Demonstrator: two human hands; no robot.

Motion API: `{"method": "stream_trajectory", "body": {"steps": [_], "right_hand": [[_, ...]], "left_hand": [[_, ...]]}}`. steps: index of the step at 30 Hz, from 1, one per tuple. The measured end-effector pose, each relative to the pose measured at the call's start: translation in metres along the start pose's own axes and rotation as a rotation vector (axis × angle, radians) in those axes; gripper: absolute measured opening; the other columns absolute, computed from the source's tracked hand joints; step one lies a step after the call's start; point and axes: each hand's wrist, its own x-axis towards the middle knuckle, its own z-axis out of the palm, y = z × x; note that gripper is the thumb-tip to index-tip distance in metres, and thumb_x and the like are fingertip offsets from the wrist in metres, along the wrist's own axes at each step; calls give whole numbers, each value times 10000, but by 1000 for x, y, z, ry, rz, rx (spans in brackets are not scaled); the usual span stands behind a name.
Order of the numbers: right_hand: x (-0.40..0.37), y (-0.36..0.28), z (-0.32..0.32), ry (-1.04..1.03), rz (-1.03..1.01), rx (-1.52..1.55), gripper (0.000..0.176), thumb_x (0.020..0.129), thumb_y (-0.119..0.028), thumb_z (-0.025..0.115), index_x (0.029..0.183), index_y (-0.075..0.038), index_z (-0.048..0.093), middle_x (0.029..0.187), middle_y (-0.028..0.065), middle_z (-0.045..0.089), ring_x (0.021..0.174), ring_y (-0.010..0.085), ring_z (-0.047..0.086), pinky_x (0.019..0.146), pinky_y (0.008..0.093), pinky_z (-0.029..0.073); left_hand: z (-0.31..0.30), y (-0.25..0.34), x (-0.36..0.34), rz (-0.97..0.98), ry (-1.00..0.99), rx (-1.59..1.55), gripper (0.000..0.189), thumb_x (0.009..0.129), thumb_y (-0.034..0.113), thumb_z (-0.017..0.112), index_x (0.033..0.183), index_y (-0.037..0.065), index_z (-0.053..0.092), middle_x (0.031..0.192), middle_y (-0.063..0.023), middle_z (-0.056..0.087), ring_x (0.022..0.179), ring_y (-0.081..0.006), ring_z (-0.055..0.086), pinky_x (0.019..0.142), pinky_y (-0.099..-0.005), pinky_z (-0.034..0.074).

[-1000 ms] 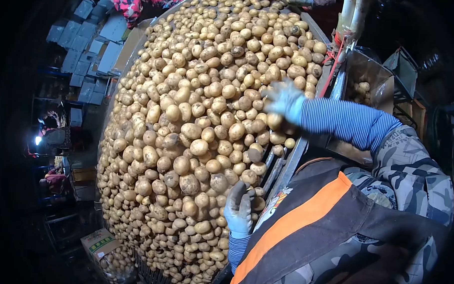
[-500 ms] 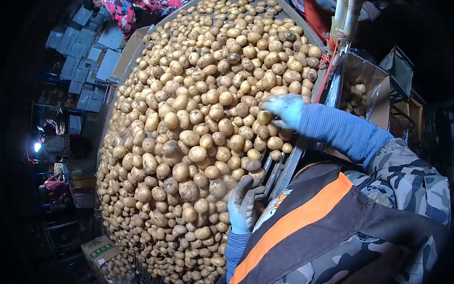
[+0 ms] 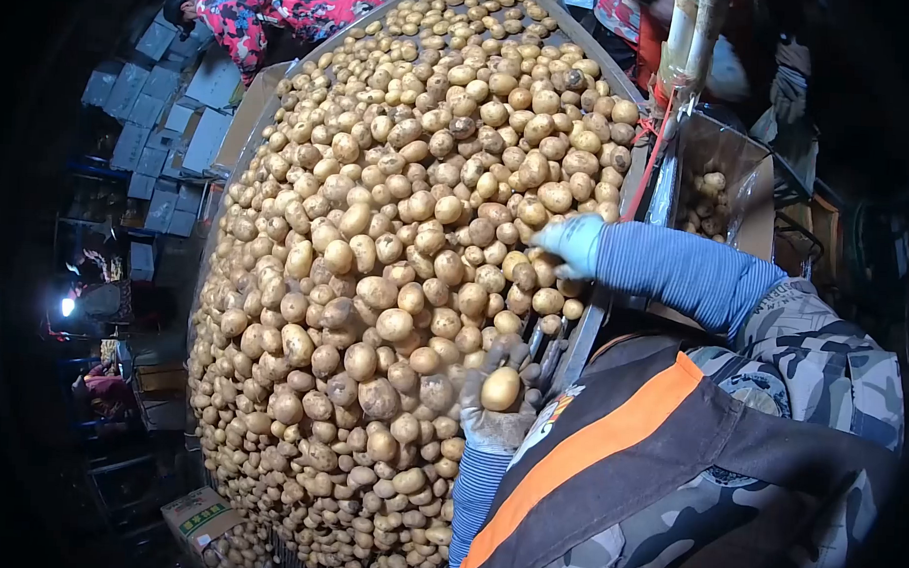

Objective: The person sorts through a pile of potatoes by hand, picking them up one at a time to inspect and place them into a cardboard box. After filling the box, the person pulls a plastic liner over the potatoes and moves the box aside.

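Observation:
Potatoes (image 3: 378,292) lie heaped across a wide table with a metal rim (image 3: 585,334). My left hand (image 3: 487,410), in a dirty pale glove, is palm up near the rim at the lower middle. It holds one yellowish potato (image 3: 500,389) in its palm, with the fingers curled beside it. Higher up, my right hand (image 3: 573,245), in a light blue glove, reaches over the rim to the heap. Its fingers and thumb are bent around a potato (image 3: 543,268), which they partly hide.
A lined box (image 3: 753,194) with potatoes stands beyond my right sleeve, near upright poles (image 3: 691,42). Another person's patterned sleeve (image 3: 230,21) is at the upper left. Stacked cartons (image 3: 207,137) and a potato carton (image 3: 200,513) stand left of the table.
My left hand has turned palm up and now shows a potato in it. My right hand has shifted slightly down. The view has moved a little.

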Motion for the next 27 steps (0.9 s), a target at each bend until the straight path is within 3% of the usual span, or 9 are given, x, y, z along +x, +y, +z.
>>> {"method": "stream_trajectory", "body": {"steps": [5, 7, 11, 14, 16, 19, 21, 26, 27], "right_hand": [[27, -7, 36, 78, 11, -223, 414, 682, -276, 732, 1016, -60, 616, 999, 147, 643, 928, 283, 660, 781, 424, 520], [27, -18, 12, -97, 7, -287, 419, 694, -304, 727, 1016, -56, 626, 966, 156, 651, 921, 285, 661, 781, 427, 518], [2, -38, -20, -31, 56, -110, 452, 708, -389, 720, 1021, -71, 644, 941, 162, 667, 917, 298, 659, 785, 433, 510], [-14, -55, -43, -65, -210, 314, 606, 704, -495, 728, 1135, -89, 600, 1009, 158, 652, 916, 311, 648, 800, 399, 518], [-2, -30, -42, 201, -184, 167, 583, 719, -447, 723, 1181, -120, 587, 1027, 152, 652, 926, 310, 649, 812, 395, 519], [45, 29, -65, 345, 201, -82, 483, 768, -254, 648, 1229, -162, 537, 1081, 118, 605, 984, 274, 625, 826, 412, 512], [73, 44, -77, -25, 316, -313, 631, 702, -232, 692, 1300, -156, 508, 1263, 150, 556, 1156, 269, 562, 954, 394, 455], [83, 31, -80, -62, 309, -404, 549, 643, -317, 717, 1142, -126, 588, 1071, 137, 640, 1022, 299, 626, 859, 424, 502], [79, 26, -74, 144, 284, -315, 441, 636, -323, 711, 1020, -121, 630, 954, 134, 668, 937, 303, 651, 815, 430, 513]], "left_hand": [[-9, -1, 5, 4, 114, 146, 463, 913, 423, 541, 1147, 26, 585, 1149, -212, 598, 928, -312, 608, 680, -373, 522], [-5, -1, 3, 2, 196, 199, 453, 912, 408, 547, 1137, 17, 591, 1126, -218, 607, 919, -307, 607, 688, -369, 523], [-19, 2, 11, 97, 63, 302, 511, 862, 271, 633, 1308, 60, 501, 1242, -186, 544, 910, -286, 609, 740, -355, 544], [-25, 5, 16, 112, -137, 312, 706, 799, 253, 699, 1415, 124, 380, 1333, -174, 463, 945, -282, 611, 763, -382, 561], [-31, 9, 19, 123, -222, 319, 733, 788, 263, 709, 1424, 134, 367, 1339, -175, 456, 953, -283, 611, 755, -390, 565], [-35, 10, 18, 144, -174, 322, 725, 790, 269, 705, 1419, 135, 370, 1337, -174, 458, 958, -283, 608, 761, -391, 561], [-35, 9, 17, 160, -149, 325, 719, 791, 272, 702, 1416, 136, 373, 1336, -173, 459, 962, -283, 606, 765, -391, 559], [-37, 9, 14, 186, -102, 324, 705, 794, 281, 695, 1408, 138, 379, 1333, -172, 462, 971, -282, 602, 774, -392, 552], [-38, 9, 14, 197, -99, 323, 702, 795, 283, 694, 1406, 138, 380, 1332, -171, 462, 972, -282, 601, 776, -392, 551]]}}
